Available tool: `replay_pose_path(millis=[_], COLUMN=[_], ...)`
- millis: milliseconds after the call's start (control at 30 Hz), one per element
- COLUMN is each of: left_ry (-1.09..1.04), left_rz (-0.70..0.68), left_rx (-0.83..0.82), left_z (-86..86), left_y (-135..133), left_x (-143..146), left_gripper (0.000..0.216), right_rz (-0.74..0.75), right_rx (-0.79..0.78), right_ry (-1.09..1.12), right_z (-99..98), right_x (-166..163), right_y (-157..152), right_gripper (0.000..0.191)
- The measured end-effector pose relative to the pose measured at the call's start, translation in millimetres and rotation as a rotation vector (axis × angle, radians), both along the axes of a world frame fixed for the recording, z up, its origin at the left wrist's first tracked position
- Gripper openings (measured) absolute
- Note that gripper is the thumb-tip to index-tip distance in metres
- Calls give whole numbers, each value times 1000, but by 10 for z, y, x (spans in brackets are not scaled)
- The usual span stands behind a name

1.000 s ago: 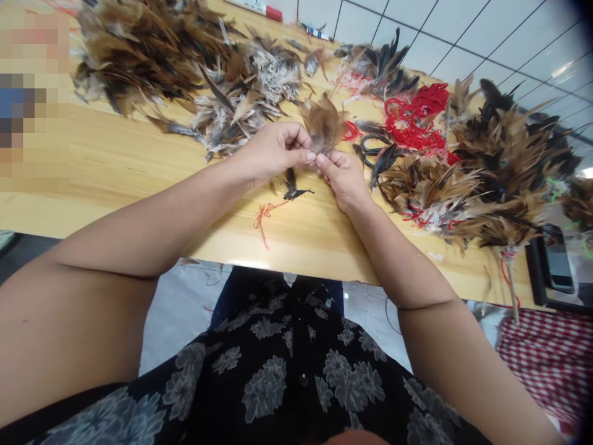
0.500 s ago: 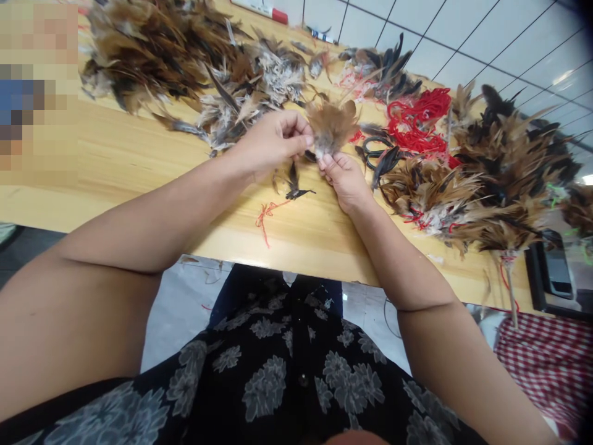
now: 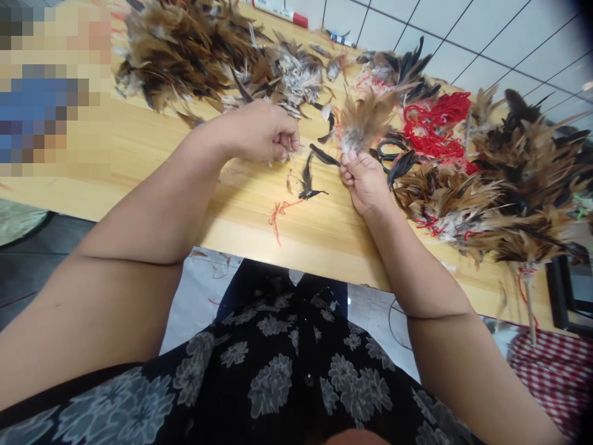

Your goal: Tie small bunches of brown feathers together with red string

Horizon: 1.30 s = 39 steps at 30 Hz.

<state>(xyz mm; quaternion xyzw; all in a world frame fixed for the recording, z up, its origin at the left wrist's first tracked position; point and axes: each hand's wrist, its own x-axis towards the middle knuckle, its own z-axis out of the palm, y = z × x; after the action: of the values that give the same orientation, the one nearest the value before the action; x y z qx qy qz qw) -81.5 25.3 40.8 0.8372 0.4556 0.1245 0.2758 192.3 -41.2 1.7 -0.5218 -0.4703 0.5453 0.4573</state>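
Note:
My right hand pinches a small bunch of brown feathers by its pale fluffy base, and the tips fan out upward. To the left, apart from it, my left hand is closed with its fingertips together. A tiny thin bit shows at those fingertips, too small to name. Between and below the hands lie loose black feathers and a tangled piece of red string. One dark feather lies close to my right fingertips.
A large feather pile lies at the back left. Red cord, black-handled scissors and more feather bunches are on the right. A feather duster reaches over the table's front edge. A red-capped marker is at the back.
My left hand has drawn away to the left from the feather bunch. My right hand still holds the bunch. The whole view has shifted slightly.

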Motion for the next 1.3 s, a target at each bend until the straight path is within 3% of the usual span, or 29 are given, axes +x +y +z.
replay_pose_path(millis=[133,400,600,700,800,900,1067,1200,1300], left_ry=[50,109,133,119,105,74,-159,-454,-591], left_rz=[-80,-40,-115,-122,-103,-73,79,169,170], left_rx=[25,98,11,18,39,88,214,275,210], left_z=[-73,277,16,-94,-104,-47,37,-44,-164], left_y=[6,-101,33,45,21,-11,-76,-152,-215], left_x=[78,-123,-99,-23,17,15,35,179,332], left_gripper=[11,27,32,22,8,8,5,30,44], right_rz=[4,18,29,27,25,18,-3,-34,-39], right_rx=[1,20,30,29,26,27,2,-33,-39], right_ry=[13,-3,3,5,-9,-23,-15,40,70], right_z=[-7,-61,-94,-80,-51,-16,34,69,71], right_x=[2,6,28,22,2,-24,-62,-83,-94], right_y=[0,16,26,17,5,-8,-38,-59,-64], right_gripper=[53,58,55,55,57,58,53,47,47])
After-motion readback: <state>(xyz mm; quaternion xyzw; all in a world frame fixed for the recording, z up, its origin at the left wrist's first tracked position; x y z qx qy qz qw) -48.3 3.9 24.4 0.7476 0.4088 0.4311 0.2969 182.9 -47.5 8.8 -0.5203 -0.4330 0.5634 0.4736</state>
